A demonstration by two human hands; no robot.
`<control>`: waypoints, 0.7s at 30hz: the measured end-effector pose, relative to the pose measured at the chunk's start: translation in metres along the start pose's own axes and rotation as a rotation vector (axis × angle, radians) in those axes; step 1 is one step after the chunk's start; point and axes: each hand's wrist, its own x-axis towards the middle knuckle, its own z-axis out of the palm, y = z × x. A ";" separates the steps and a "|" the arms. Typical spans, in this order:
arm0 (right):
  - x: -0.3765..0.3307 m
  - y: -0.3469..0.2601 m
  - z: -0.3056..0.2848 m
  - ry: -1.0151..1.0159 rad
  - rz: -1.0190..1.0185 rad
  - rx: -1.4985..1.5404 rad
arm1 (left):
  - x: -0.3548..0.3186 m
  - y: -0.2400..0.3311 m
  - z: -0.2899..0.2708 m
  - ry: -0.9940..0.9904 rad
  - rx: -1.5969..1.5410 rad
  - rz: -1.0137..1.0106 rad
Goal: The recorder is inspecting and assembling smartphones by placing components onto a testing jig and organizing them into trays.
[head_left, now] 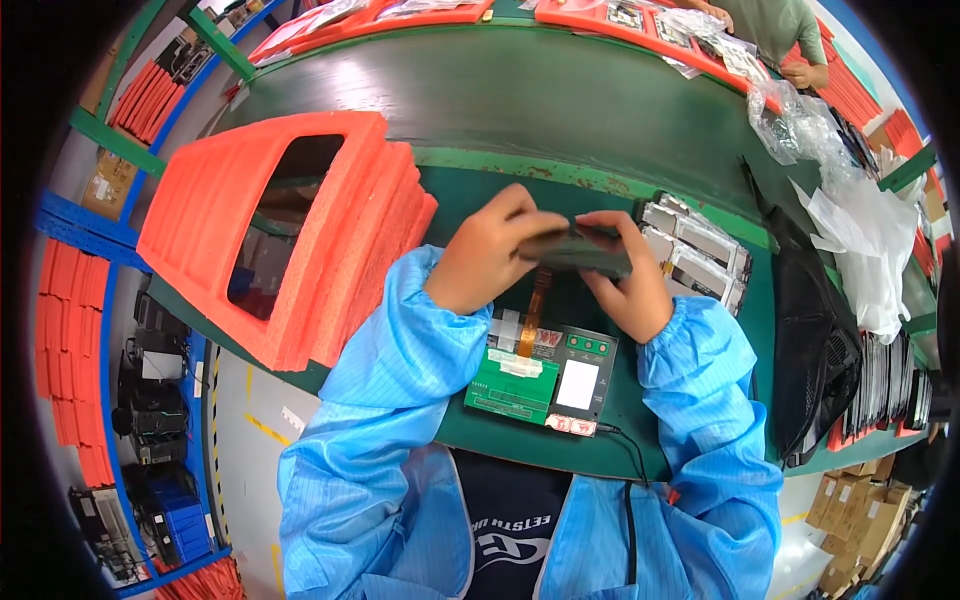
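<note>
Two hands share one dark, flat panel [588,258], motion-blurred, just above the centre of the frame: your left hand [493,250] grips its left end, your right [637,285] pinches the other between thumb and fingers. Below it, a copper-coloured ribbon cable [535,312] runs up from the green-and-black circuit unit [515,385]; whether it joins the panel, I cannot tell. Stacked red foam trays [340,250] fill centre left; silvery metal parts [705,240] lie upper right of centre.
</note>
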 end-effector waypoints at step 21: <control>0.002 0.020 0.005 0.148 0.115 0.340 | 0.002 0.004 0.011 -0.325 -0.964 -0.879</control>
